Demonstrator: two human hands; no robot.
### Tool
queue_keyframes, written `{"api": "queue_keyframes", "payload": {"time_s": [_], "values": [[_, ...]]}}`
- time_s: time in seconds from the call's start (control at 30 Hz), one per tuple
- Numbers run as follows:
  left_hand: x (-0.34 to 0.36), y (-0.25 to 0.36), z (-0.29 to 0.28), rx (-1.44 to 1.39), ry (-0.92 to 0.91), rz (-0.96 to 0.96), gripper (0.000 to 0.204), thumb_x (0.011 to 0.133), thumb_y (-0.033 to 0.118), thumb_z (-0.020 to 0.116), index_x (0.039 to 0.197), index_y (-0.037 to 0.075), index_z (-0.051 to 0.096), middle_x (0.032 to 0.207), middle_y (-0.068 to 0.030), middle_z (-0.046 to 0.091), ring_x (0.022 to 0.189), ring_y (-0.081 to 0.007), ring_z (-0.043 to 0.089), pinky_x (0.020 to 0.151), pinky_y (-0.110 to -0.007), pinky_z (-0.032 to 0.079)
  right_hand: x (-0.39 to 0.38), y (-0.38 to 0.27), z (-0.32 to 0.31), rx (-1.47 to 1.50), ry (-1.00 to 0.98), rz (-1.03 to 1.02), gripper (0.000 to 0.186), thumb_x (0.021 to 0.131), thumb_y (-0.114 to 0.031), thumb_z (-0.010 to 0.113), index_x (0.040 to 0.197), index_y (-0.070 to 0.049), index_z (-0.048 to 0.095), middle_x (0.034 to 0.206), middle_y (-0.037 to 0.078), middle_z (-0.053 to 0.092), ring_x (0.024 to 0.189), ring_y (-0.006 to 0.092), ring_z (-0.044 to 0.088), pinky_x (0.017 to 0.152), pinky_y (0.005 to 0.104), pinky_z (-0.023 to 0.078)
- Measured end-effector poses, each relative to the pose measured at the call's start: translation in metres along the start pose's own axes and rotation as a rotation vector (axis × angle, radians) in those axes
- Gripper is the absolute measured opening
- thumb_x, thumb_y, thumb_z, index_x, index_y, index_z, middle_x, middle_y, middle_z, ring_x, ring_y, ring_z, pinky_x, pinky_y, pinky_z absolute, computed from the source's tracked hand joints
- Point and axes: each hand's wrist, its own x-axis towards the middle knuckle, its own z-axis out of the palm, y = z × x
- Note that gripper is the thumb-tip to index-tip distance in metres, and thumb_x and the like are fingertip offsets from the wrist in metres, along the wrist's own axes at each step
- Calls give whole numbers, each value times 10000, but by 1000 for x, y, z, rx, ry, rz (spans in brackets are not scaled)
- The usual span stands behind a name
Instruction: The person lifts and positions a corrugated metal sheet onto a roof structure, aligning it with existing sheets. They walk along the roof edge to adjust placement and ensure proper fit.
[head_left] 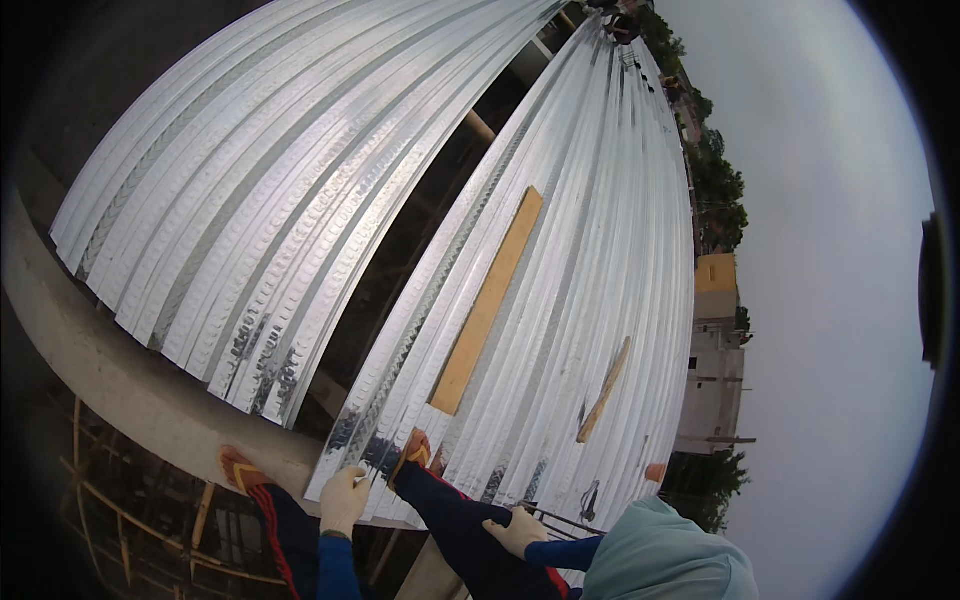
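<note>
The left hand (344,500), in a pale work glove, is closed on the near bottom edge of the right-hand sheet of shiny corrugated galvanised steel decking (590,300), close to the corner that borders the open gap between the two sheets. The right hand (517,531), also gloved, lies on the person's dark-trousered thigh just beside a thin dark steel rod (565,518); whether its fingers are curled round that rod cannot be told. The hands are apart. The sheet runs away from the person, its near end resting on the grey concrete beam (130,390), with a long flat pale timber plank (488,300) and a shorter thin wooden batten (604,390) lying loose on its ribs. A second corrugated sheet (270,190) lies to the left. To shift the held sheet well, the grip is best kept on a rib crest rather than the raw edge, the pull low and square to the ribs, both sandalled feet planted on the beam and clear of the gap, and the loose timbers watched for sliding.
</note>
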Motion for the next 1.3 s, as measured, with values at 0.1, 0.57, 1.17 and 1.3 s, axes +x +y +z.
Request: {"api": "queue_keyframes", "payload": {"time_s": [0.1,0.57,1.17,1.3], "values": [[7,-1,4,-8,-1,-9,308,884,270,669,1082,61,779,960,-220,769,942,-407,739,861,-490,566,3,-3,-6,8,4,2,898,866,-745,668,1246,68,630,1208,293,718,1144,432,713,965,509,563],[10,0,3,4,-26,-35,314,880,273,671,1085,61,780,959,-216,773,944,-402,742,863,-486,571,10,-4,-6,-8,-5,0,919,878,-744,652,1277,83,620,1228,303,712,1162,428,711,979,498,567],[14,-5,4,22,-9,18,293,887,265,659,1084,84,779,969,-201,771,946,-402,736,863,-488,565,-4,-14,-25,-1,20,10,906,865,-740,671,1269,70,645,1221,285,721,1158,410,714,980,489,560],[12,2,-2,42,11,55,294,892,262,655,1094,85,775,975,-201,772,950,-407,734,867,-495,562,-2,-14,-18,-5,30,7,894,868,-735,672,1272,62,647,1225,284,720,1161,410,713,979,494,558]]}}
